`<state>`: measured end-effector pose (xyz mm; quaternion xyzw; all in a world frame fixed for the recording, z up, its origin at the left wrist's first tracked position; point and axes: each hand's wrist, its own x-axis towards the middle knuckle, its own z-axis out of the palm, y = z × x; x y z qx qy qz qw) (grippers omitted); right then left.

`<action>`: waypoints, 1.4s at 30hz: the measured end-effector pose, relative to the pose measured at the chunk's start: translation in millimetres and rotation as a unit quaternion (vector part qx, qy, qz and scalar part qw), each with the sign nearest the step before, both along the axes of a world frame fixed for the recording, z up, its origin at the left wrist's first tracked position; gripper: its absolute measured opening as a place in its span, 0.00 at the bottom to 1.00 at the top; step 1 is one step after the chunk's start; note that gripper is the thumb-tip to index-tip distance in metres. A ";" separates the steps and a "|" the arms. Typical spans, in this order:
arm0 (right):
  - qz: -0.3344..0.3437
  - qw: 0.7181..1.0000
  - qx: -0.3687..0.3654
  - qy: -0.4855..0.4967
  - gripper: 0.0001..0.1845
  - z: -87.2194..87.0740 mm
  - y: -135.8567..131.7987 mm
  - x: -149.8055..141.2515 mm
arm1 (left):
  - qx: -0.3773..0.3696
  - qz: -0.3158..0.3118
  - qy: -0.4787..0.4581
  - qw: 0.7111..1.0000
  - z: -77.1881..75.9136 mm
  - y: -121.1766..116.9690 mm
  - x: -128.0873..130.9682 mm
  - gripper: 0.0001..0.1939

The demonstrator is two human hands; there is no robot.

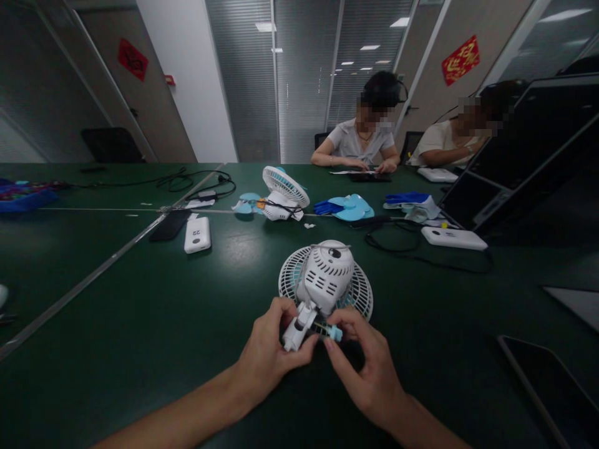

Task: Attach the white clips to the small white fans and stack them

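A small white fan lies face down on the dark green table, its round grille flat and its motor housing pointing up. My left hand is closed round the fan's white clip base. My right hand pinches a small light-blue knob at the joint beside that base. Both hands meet just below the motor housing.
A second white fan lies further back with blue blades and blue gloves near it. A white power bank, a black phone, cables and another power bank are around. Two people sit across. Dark screens stand at right.
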<state>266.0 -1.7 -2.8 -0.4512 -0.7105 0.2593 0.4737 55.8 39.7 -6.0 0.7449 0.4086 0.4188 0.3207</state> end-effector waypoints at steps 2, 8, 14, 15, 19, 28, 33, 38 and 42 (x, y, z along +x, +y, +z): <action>-0.003 1.000 0.014 -0.002 0.11 0.4 0.4 -0.6 | 0.000 -0.002 -0.012 1.000 -1.4 2.2 -0.5 0.17; -0.013 0.998 0.055 -0.010 0.12 5.5 2.5 -2.0 | -0.006 -0.026 -0.045 0.999 0.1 1.2 -4.7 0.21; -0.024 0.996 0.078 -0.034 0.11 -1.0 3.5 -1.3 | -0.036 -0.049 -0.060 0.996 -1.5 -1.1 -8.2 0.21; -0.026 0.995 0.084 -0.038 0.11 -2.7 3.9 -1.3 | -0.042 -0.059 -0.067 0.995 -1.7 -1.7 -9.1 0.21; -0.030 0.995 0.090 -0.035 0.13 -7.2 5.5 -2.4 | -0.061 -0.099 -0.086 0.989 0.2 -4.4 -11.9 0.19; -0.039 0.986 0.152 -0.053 0.12 -4.8 6.1 -6.4 | -0.079 -0.097 -0.096 0.987 6.3 -5.4 -12.5 0.18; -0.040 0.990 0.121 -0.054 0.10 -2.5 8.8 -7.9 | -0.057 -0.105 -0.074 0.990 8.0 -6.5 -11.7 0.19; -0.084 0.996 0.037 -0.009 0.11 0.7 11.6 -14.8 | -0.039 -0.093 -0.048 0.994 11.2 -7.8 -13.0 0.19; -0.082 0.994 0.022 -0.063 0.14 6.0 16.1 -13.7 | -0.014 -0.103 -0.036 0.994 11.5 -8.4 -11.3 0.21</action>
